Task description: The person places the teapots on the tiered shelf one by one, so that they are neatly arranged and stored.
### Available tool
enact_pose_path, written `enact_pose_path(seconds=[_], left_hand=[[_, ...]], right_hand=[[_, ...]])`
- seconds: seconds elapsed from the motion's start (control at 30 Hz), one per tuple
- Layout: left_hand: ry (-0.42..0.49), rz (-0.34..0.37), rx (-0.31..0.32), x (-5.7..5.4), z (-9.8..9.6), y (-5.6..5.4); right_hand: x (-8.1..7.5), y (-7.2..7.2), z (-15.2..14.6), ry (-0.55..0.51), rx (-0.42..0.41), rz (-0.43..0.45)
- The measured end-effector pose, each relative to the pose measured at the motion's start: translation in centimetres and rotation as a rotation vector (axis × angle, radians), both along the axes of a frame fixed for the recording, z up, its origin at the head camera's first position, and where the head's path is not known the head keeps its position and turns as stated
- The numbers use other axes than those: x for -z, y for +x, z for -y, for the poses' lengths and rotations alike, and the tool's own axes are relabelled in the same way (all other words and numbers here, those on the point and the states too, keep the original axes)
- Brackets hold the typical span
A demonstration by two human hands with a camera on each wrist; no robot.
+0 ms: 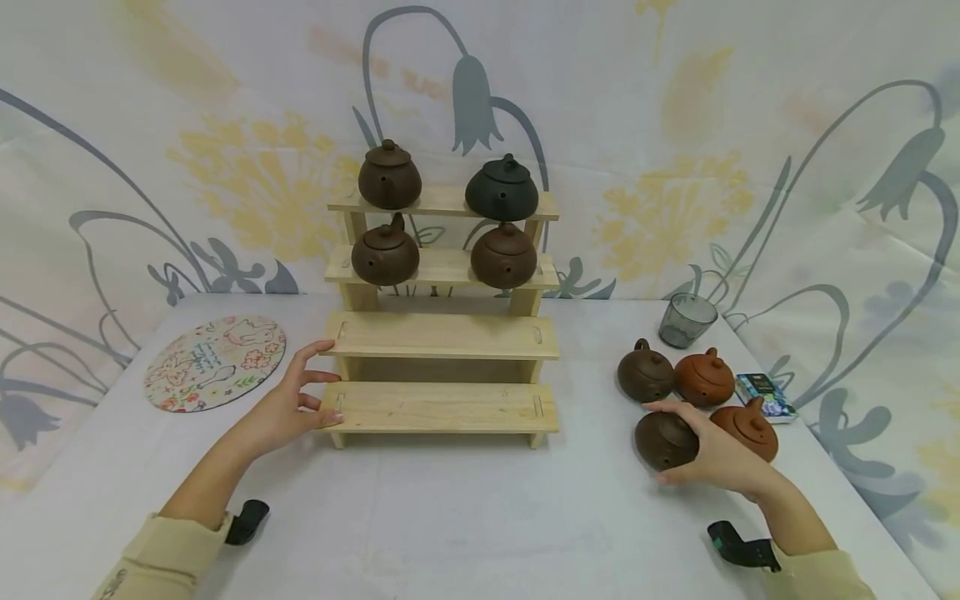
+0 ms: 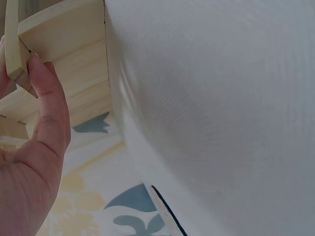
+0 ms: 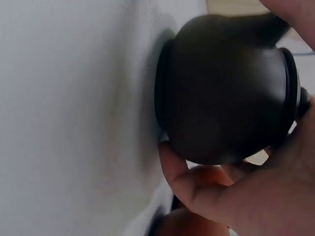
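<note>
At the right, my right hand (image 1: pixel 723 454) curls round a dark brown teapot (image 1: pixel 666 440). The right wrist view shows that teapot (image 3: pixel 226 91) close up, its base right at the white cloth and fingers (image 3: pixel 184 179) along its side. My left hand (image 1: pixel 281 412) holds the left end of a stepped wooden display shelf (image 1: pixel 442 408), thumb at the lowest step. In the left wrist view, fingers (image 2: pixel 47 91) pinch the board end (image 2: pixel 17 54). On the top tier stand a brown teapot (image 1: pixel 390 179) and a black teapot (image 1: pixel 502 192). Two brown teapots (image 1: pixel 386 254) (image 1: pixel 504 257) stand one tier below.
Near the right hand stand another dark brown teapot (image 1: pixel 645 373) and two reddish teapots (image 1: pixel 705 379) (image 1: pixel 750 429). Behind them are a grey glass cup (image 1: pixel 686 321) and a small blue box (image 1: pixel 765 398). A round patterned mat (image 1: pixel 217 362) lies left of the shelf.
</note>
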State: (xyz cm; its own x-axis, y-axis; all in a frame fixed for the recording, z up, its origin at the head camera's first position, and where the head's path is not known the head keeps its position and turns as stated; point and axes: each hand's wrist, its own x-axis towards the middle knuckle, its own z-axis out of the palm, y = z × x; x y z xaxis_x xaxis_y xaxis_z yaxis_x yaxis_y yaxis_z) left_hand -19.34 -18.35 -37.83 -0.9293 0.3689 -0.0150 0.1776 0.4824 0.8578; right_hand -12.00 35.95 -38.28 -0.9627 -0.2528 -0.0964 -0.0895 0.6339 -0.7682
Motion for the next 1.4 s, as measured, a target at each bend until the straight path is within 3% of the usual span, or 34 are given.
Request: enact_pose_path(seconds=[0.23,0.5,0.7,1.07,1.4], left_hand=[[0.000,-0.002,-0.006,0.1,0.1,0.0],[0.006,-0.001,0.003,-0.1,-0.1,0.0],[0.019,-0.007,0.019,-0.1,-0.1,0.1],[-0.004,0.013,-0.003,-0.2,0.2,0.1],[0.030,0.005,0.013,0.0,0.2,0.0]], right_hand=[[0.6,-0.3,0.9,0.037,0.004,-0.099],[0.4,-0.4,2.8,0.023,0.018,-0.033],[-0.9,-0.5,4.8,0.003,-0.002,-0.058],[-5.0,-1.9,8.3,-0.048,-0.306,-0.267],[-7.3,-4.6,13.4,-0.100,-0.426,-0.298]])
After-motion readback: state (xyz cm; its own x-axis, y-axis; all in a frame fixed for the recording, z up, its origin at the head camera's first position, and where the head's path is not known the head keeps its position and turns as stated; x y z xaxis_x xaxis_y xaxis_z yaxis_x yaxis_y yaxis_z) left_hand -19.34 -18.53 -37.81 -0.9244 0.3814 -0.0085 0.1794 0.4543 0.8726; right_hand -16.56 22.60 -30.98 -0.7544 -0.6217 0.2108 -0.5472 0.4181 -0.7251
